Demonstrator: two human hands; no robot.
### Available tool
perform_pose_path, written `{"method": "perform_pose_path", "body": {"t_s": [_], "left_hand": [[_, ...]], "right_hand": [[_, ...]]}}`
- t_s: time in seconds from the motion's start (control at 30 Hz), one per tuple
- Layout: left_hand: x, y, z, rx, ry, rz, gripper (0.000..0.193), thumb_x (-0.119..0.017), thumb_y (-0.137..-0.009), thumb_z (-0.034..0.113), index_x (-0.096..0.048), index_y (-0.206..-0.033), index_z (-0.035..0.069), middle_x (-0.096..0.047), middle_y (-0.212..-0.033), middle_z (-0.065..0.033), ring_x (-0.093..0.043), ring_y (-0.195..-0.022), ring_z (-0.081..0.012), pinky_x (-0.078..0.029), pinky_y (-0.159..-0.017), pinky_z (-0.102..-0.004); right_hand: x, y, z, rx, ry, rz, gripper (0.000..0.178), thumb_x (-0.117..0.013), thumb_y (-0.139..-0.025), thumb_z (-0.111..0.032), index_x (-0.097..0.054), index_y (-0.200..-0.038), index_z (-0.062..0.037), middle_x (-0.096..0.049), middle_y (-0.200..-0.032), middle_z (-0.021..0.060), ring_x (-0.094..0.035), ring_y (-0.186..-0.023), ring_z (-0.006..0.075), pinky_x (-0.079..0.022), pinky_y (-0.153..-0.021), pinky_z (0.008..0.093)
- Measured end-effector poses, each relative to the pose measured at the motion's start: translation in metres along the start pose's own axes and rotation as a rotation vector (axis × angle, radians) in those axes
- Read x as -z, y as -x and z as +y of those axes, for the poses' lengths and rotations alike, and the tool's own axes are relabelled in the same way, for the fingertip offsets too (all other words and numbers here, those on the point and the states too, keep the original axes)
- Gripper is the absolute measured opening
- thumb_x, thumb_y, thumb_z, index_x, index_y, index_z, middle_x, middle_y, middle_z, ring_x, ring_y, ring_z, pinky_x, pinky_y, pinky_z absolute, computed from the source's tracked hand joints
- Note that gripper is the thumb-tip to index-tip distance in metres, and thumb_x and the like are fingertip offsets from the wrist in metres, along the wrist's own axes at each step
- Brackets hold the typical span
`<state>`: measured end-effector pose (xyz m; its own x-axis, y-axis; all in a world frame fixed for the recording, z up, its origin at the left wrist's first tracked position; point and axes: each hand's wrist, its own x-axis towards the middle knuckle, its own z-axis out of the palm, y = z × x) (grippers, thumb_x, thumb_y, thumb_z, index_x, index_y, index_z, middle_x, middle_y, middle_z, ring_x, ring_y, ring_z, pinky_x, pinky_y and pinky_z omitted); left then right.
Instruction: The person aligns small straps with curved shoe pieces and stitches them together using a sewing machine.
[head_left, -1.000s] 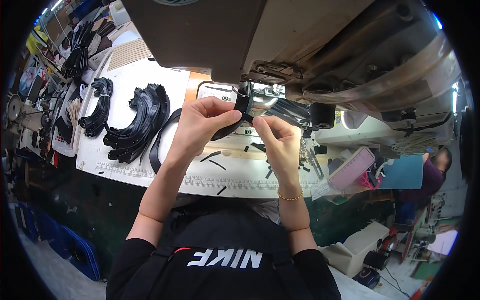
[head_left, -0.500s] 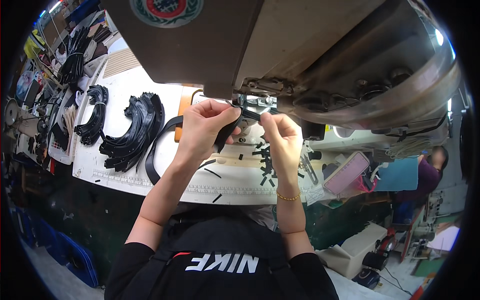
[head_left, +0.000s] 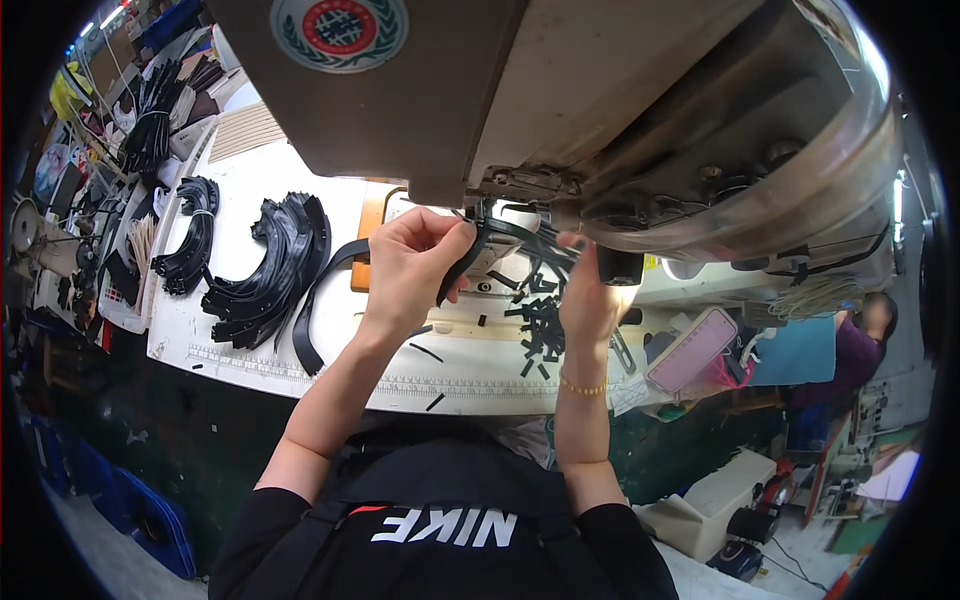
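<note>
At the sewing machine [head_left: 400,120], my left hand [head_left: 405,275] pinches a black strap [head_left: 309,355] between thumb and forefinger, just below the needle area. The strap's long tail loops off to the left and down onto the white table [head_left: 250,365]. A black length also stretches right from the fingertips under the machine head. My right hand [head_left: 592,300] is raised beside the right part of the machine head, apart from my left hand. Its fingers are smeared by motion and partly hidden behind a dark machine part. Short black cut pieces [head_left: 540,325] lie scattered between my hands.
Two bundles of black strips, a large one [head_left: 275,270] and a smaller tied one [head_left: 190,240], lie at the left. A pink-edged case [head_left: 692,348] and a blue sheet [head_left: 795,352] sit at the right. Another person [head_left: 850,350] is at the far right.
My right hand has come away from the black strap and moved right, beside the machine head. My left hand keeps its pinch in nearly the same spot.
</note>
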<state>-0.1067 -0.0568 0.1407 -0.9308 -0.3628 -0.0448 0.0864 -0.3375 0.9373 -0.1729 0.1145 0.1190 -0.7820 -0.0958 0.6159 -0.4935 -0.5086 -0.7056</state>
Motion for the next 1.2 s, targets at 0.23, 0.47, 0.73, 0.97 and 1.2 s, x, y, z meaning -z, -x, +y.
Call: {"method": "perform_pose_path", "body": {"t_s": [0.23, 0.47, 0.73, 0.97, 1.2], "left_hand": [[-0.007, -0.005, 0.003, -0.034, -0.011, 0.085, 0.024, -0.067, -0.081, 0.016, -0.056, -0.077, -0.005, -0.055, -0.06, -0.0034, -0.05, -0.041, -0.0069, -0.037, -0.031, -0.0197], [-0.01, -0.004, -0.002, -0.074, 0.022, 0.081, 0.026, -0.067, -0.082, 0.018, -0.056, -0.077, -0.005, -0.055, -0.06, -0.0032, -0.05, -0.041, -0.0068, -0.039, -0.032, -0.02], [-0.005, -0.009, -0.006, -0.112, 0.024, 0.045, 0.02, -0.067, -0.081, 0.013, -0.058, -0.079, -0.005, -0.059, -0.065, -0.0038, -0.053, -0.048, -0.0053, -0.043, -0.041, -0.0178], [0.012, -0.006, -0.001, -0.11, -0.077, -0.019, 0.013, -0.069, -0.078, 0.007, -0.067, -0.087, -0.002, -0.065, -0.073, -0.0042, -0.057, -0.063, -0.0048, -0.047, -0.057, -0.0182], [0.014, 0.006, 0.0, -0.116, -0.131, 0.018, 0.012, -0.069, -0.077, 0.003, -0.067, -0.087, -0.003, -0.065, -0.075, -0.0053, -0.058, -0.065, -0.0066, -0.046, -0.062, -0.0185]], "right_hand": [[0.072, -0.013, -0.075, 0.659, 1.531, 0.862, 0.025, -0.046, -0.091, -0.016, -0.061, -0.092, 0.0045, -0.061, -0.09, 0.0124, -0.056, -0.088, 0.0235, -0.041, -0.083, 0.0394], [0.124, -0.013, -0.076, 0.526, 1.792, 0.609, 0.036, -0.035, -0.095, -0.019, -0.062, -0.087, 0.003, -0.063, -0.095, 0.0139, -0.057, -0.092, 0.0276, -0.036, -0.094, 0.0442], [0.022, 0.016, -0.025, 0.767, 1.245, 0.331, 0.025, -0.044, -0.092, -0.021, -0.061, -0.086, -0.0041, -0.061, -0.087, 0.0118, -0.051, -0.085, 0.0216, -0.034, -0.087, 0.0372], [-0.047, 0.034, 0.006, 0.329, 1.127, 0.013, 0.012, -0.058, -0.086, -0.013, -0.063, -0.089, -0.0023, -0.063, -0.077, 0.008, -0.051, -0.073, 0.0192, -0.032, -0.082, 0.0351], [-0.074, 0.057, 0.017, -0.398, 0.299, 0.048, 0.014, -0.068, -0.08, -0.013, -0.065, -0.081, 0.001, -0.065, -0.072, 0.006, -0.056, -0.068, 0.0117, -0.044, -0.065, 0.0257]]}}
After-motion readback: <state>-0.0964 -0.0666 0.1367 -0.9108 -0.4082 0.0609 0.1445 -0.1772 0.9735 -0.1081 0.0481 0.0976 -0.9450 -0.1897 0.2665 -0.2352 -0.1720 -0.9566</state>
